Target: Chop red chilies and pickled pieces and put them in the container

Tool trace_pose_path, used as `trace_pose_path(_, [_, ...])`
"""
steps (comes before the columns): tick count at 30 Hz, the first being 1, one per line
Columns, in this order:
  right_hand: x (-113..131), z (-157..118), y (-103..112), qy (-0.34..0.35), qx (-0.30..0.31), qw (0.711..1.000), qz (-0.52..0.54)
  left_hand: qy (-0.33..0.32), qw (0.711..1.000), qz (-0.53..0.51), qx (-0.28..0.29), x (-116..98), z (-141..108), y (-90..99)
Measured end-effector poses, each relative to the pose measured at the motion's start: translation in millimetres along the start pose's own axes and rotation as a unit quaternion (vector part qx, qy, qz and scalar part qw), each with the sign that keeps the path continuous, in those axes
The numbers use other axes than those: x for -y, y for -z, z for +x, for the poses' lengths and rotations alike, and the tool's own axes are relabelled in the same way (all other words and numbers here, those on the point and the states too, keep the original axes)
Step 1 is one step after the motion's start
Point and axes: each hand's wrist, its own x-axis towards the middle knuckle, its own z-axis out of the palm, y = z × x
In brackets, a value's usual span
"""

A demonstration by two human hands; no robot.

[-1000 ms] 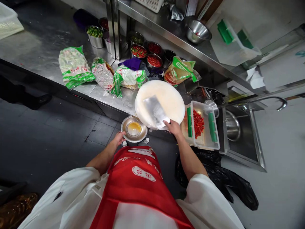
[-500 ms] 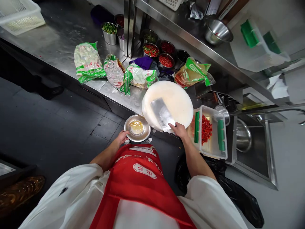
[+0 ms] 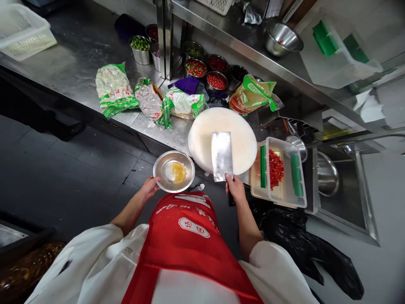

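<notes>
Right fingers (image 3: 229, 179) wrap the cleaver (image 3: 222, 154) where blade meets handle, left fingers (image 3: 154, 180) clamp the bowl (image 3: 166, 172) by its left rim.

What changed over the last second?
The cleaver swung from slanting left to pointing ahead and drew back toward the apron; the bowl shifted left, away from the board. Nothing grasped or released: left grip on bowl, right grip on cleaver. Board and bags stayed put.

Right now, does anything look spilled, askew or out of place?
No clear spill or damage shows. The black plastic bag looks untidy, sprawled loosely near the sink. The left hand holds the metal bowl of yellowish liquid mostly over the floor, not the counter.
</notes>
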Motion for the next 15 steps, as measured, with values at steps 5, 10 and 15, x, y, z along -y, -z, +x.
trace_pose_path(5, [-22.5, -19.6, 4.3, -0.036, -0.070, 0.989, 0.122, -0.079, 0.997, 0.000, -0.001, -49.4, -4.5, -2.4])
trace_pose_path(10, [-44.5, -34.6, 1.6, -0.107, -0.115, 0.947, 0.281, -0.120, 0.991, -0.019, -0.060, -95.7, 14.0, -30.0])
trace_pose_path(15, [-57.9, -38.5, 4.0, -0.125, -0.124, 0.935, 0.309, -0.130, 0.985, -0.032, -0.109, -124.2, 41.1, -68.4])
